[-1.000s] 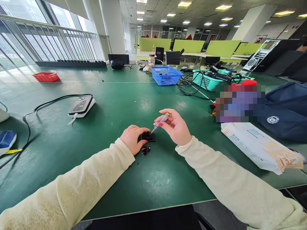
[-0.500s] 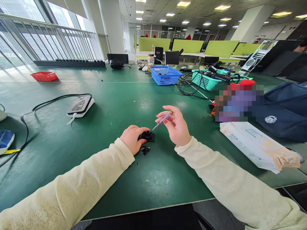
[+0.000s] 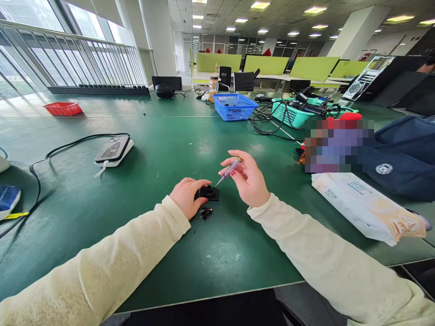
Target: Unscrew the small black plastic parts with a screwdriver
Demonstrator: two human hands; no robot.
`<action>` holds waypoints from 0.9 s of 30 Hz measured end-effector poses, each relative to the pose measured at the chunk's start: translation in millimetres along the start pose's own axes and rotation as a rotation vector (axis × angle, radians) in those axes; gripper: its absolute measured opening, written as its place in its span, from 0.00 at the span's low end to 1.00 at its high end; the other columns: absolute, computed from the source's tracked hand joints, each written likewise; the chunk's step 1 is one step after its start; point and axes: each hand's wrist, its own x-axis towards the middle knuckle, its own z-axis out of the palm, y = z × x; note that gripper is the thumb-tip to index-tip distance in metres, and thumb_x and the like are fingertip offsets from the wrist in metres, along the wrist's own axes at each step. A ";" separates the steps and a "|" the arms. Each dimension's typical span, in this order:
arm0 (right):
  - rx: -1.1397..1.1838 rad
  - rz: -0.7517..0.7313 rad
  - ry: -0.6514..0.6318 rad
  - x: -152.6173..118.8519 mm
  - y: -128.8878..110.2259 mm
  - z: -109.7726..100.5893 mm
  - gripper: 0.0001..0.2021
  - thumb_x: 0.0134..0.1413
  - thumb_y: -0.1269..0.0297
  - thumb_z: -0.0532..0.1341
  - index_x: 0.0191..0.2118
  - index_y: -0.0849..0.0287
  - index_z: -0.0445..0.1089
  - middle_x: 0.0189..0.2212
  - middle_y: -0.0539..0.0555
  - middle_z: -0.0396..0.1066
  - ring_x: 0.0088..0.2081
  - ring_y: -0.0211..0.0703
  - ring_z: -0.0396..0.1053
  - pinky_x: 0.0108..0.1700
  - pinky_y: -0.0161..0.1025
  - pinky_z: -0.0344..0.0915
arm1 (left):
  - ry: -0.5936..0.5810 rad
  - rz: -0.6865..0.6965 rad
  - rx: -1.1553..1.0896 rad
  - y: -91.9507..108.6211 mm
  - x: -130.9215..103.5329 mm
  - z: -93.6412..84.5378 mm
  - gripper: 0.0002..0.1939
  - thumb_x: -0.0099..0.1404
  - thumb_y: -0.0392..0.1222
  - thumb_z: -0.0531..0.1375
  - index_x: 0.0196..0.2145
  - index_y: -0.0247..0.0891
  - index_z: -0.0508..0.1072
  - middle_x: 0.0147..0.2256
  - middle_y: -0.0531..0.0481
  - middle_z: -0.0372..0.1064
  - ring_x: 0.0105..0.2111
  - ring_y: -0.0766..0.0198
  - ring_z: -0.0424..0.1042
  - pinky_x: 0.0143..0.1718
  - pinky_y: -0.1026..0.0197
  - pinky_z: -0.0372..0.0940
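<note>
On the green table, my left hand [image 3: 188,197] grips a small black plastic part [image 3: 212,194] by its left side, thumb at the near edge and fingers at the far edge. My right hand [image 3: 250,179] pinches a screwdriver [image 3: 230,171] with a clear purplish handle. Its thin shaft slants down to the left, and the tip meets the black part near its far edge; whether it sits on a screw is too small to tell. A smaller black piece [image 3: 205,213] with metal bits lies just in front of the part, touched by neither hand.
A phone on a white box [image 3: 114,150] with a cable lies to the left. Farther back are a red tray [image 3: 63,108], a blue basket [image 3: 235,108] and a teal basket [image 3: 288,114] of cables. A pack of wipes [image 3: 360,203] and a dark blue bag [image 3: 404,158] occupy the right.
My right hand and the screwdriver have shifted very slightly to the left. My left hand and the black part stay almost in the same place.
</note>
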 end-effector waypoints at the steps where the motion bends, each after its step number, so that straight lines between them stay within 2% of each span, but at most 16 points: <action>1: 0.003 0.013 -0.004 0.5 -0.3 0.0 0.15 0.65 0.56 0.58 0.55 0.49 0.62 0.43 0.53 0.72 0.38 0.43 0.77 0.48 0.50 0.76 | 0.003 -0.003 -0.004 -0.3 0.1 0.0 0.24 0.61 0.35 0.63 0.55 0.42 0.73 0.48 0.47 0.78 0.52 0.50 0.70 0.59 0.43 0.65; 8: -0.005 0.079 0.020 2.9 -0.2 -0.6 0.17 0.63 0.55 0.61 0.55 0.49 0.64 0.39 0.51 0.72 0.38 0.43 0.77 0.48 0.50 0.76 | 0.005 0.009 -0.022 -3.5 0.5 1.1 0.25 0.60 0.36 0.63 0.56 0.44 0.73 0.47 0.49 0.79 0.53 0.51 0.71 0.59 0.45 0.66; 17: 0.012 0.007 0.130 1.1 -6.1 -2.5 0.16 0.63 0.55 0.60 0.54 0.49 0.63 0.38 0.51 0.72 0.37 0.44 0.76 0.47 0.51 0.76 | 0.031 0.005 -0.010 -7.2 1.3 7.4 0.25 0.60 0.36 0.63 0.56 0.46 0.73 0.46 0.49 0.79 0.52 0.52 0.71 0.57 0.46 0.67; 27: 0.004 0.045 0.050 -0.3 -3.5 0.5 0.18 0.61 0.53 0.62 0.54 0.49 0.64 0.36 0.50 0.71 0.34 0.42 0.75 0.42 0.47 0.76 | 0.006 -0.003 -0.023 -3.9 0.4 1.1 0.24 0.61 0.38 0.63 0.56 0.46 0.72 0.47 0.49 0.79 0.53 0.51 0.71 0.58 0.45 0.66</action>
